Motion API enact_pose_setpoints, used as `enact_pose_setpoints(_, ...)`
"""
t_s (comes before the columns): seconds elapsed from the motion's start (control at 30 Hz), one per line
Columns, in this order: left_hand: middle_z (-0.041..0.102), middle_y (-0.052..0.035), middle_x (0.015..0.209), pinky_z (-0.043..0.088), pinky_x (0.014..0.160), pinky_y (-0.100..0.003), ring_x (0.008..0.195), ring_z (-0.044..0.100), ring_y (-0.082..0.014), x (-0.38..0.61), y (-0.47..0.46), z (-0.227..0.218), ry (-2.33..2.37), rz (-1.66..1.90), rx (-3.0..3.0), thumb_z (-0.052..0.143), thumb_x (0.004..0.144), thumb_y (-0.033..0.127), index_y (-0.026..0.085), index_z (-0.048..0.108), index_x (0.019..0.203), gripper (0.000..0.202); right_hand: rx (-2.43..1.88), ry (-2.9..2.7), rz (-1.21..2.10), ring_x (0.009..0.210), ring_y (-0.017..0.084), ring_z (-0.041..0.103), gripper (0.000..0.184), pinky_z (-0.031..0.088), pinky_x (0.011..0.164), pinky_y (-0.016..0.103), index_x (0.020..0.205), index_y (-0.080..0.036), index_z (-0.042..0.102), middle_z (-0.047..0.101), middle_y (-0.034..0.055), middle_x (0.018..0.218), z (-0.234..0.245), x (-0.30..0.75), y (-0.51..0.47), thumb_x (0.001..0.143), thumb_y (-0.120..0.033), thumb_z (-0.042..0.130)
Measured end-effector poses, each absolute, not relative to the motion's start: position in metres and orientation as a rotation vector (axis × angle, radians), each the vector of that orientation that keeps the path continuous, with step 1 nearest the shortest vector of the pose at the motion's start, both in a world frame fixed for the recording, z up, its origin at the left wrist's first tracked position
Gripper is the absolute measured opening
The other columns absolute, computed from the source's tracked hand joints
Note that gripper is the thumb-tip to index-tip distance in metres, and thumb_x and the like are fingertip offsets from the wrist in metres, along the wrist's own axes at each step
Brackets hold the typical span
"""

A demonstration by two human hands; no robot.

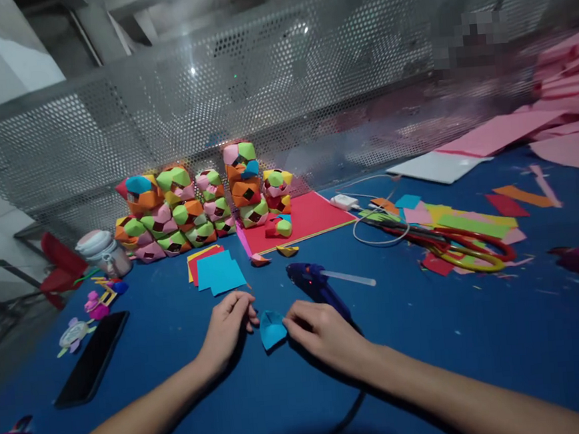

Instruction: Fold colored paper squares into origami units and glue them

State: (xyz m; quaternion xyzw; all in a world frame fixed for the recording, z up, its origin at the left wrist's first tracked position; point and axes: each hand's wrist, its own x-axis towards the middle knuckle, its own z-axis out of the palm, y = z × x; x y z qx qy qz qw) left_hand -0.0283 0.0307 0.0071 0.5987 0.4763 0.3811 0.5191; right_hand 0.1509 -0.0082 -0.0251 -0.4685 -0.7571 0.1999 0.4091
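Note:
A small folded blue paper piece stands on the blue table between my two hands. My right hand pinches its right edge between thumb and fingertips. Just left of the paper, my left hand rests with loosely bent fingers and holds nothing that I can see. Behind my right hand lies a dark blue hot glue gun, a clear glue stick poking out of its back. Loose square paper sheets, the top ones blue, lie beyond my left hand.
Colourful folded-paper balls are stacked at the back, beside red paper sheets. Scissors lie on paper scraps at right, near a white cable. A phone and a lidded jar are at left.

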Motion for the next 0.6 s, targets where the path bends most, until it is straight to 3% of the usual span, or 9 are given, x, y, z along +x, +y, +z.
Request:
enact_pose_setpoints(0.1, 0.052, 0.0031, 0.061, 0.040, 0.053, -0.022, 0.052, 0.049, -0.0092, -0.028, 0.032, 0.007, 1.155, 0.875, 1.468, 0.056, 0.077, 0.039, 0.015, 0.054, 0.083, 0.025, -1.161, -1.918, 0.543, 0.061, 0.012, 0.053, 0.020, 0.041, 0.059, 0.023, 0.068, -0.018, 0.056, 0.058, 0.0004, 0.066, -0.027, 0.151, -0.009, 0.085, -0.018, 0.045)
enact_pose_setpoints(0.27, 0.053, 0.0026, 0.071, 0.041, 0.053, -0.022, 0.056, 0.049, -0.0085, -0.027, 0.023, 0.010, 1.064, 0.810, 1.461, 0.056, 0.078, 0.034, 0.017, 0.050, 0.091, 0.022, -1.167, -1.872, 0.589, 0.061, 0.012, 0.053, 0.021, 0.041, 0.059, 0.024, 0.070, -0.018, 0.056, 0.057, 0.0004, 0.067, -0.029, 0.154, -0.007, 0.087, -0.019, 0.044)
enact_pose_setpoints(0.37, 0.049, 0.0047, 0.063, 0.039, 0.052, -0.020, 0.053, 0.046, -0.0075, -0.025, 0.017, 0.011, 1.054, 0.697, 1.534, 0.059, 0.075, 0.027, 0.016, 0.052, 0.089, 0.019, -1.161, -1.885, 0.616, 0.065, 0.013, 0.055, 0.022, 0.042, 0.062, 0.024, 0.073, -0.018, 0.056, 0.057, 0.0011, 0.069, -0.026, 0.158, -0.008, 0.089, -0.020, 0.042)
enact_pose_setpoints(0.6, 0.048, 0.0060, 0.055, 0.040, 0.052, -0.021, 0.048, 0.050, -0.0083, -0.024, 0.029, 0.010, 1.198, 0.736, 1.592, 0.054, 0.078, 0.029, 0.015, 0.053, 0.084, 0.015, -1.244, -2.073, 0.620, 0.082, 0.018, 0.059, 0.023, 0.044, 0.073, 0.030, 0.104, -0.017, 0.055, 0.058, 0.0069, 0.094, -0.010, 0.170, -0.012, 0.090, -0.030, 0.041)
